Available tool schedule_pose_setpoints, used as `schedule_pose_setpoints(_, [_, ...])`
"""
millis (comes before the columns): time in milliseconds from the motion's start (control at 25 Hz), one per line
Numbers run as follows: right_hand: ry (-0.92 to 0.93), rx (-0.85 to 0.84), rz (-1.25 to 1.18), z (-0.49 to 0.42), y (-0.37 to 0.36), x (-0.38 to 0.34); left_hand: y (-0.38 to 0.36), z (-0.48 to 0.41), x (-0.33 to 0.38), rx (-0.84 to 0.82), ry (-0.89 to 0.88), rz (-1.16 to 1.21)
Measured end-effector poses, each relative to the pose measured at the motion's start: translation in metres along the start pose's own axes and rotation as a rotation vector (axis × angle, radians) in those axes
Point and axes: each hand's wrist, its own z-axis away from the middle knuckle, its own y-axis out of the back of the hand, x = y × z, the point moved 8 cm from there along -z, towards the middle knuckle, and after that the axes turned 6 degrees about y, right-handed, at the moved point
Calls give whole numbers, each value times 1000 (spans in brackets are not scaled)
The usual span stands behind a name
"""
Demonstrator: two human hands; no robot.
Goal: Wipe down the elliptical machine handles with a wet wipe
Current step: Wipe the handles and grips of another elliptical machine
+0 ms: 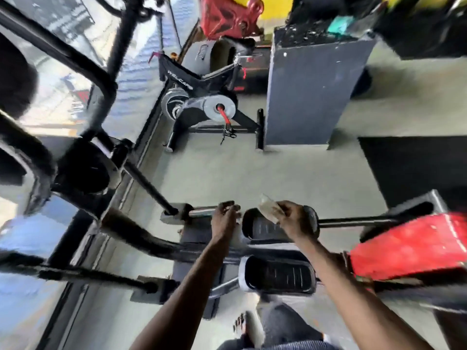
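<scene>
A crumpled wet wipe (269, 210) is pinched in the right hand (294, 219), thumb and fingers closed on its near edge, w/ the rest sticking out up and to the left. It is held in the air above the far pedal (270, 227) and touches no part of the machine.

The left hand (225, 219) is seen just beside it, fingers curled at the end of a chrome bar (202, 212). Whether that bar is actually gripped cannot be told; the frame is too blurred there.

The elliptical's handles all lie to the left of both hands. The nearest padded handle (141, 234) has its long axis running from upper left down toward the left forearm. A second padded handle (88, 274) lies lower and further left, and the curved upper bar (106, 79) is well apart at top left.

So the left hand is nearer the handles, but the wipe is on the far side, in the right. Judged from this, no wiping has begun. The next move prob. calls for the wipe to be carried leftward across the left forearm, or passed over, then drawn along the handle's axis, not across it.
</scene>
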Motion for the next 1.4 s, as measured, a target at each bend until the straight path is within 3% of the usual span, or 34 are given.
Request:
schedule_pose_setpoints(160, [-227, 424, -21, 84, 138, 82, -141, 54, -16, -277, -16, -152])
schedule_pose_setpoints(240, [-267, 525, -28, 106, 170, 101, -176, 66, -21, -315, -28, -172])
schedule_pose_setpoints(360, [-348, 754, -65, 184, 270, 146, -291, 134, -42, -525, -70, -282])
schedule_pose_setpoints(560, [-486, 1004, -148, 298, 421, 228, -470, 256, -89, -712, -140, -420])
schedule_pose_setpoints(1040, [-522, 1342, -360, 419, 737, 351, -835, 441, -170, -943, -160, -476])
schedule_pose_setpoints(1400, [-560, 1321, -347, 373, 994, 460, -1111, 491, -179, -990, -83, -454])
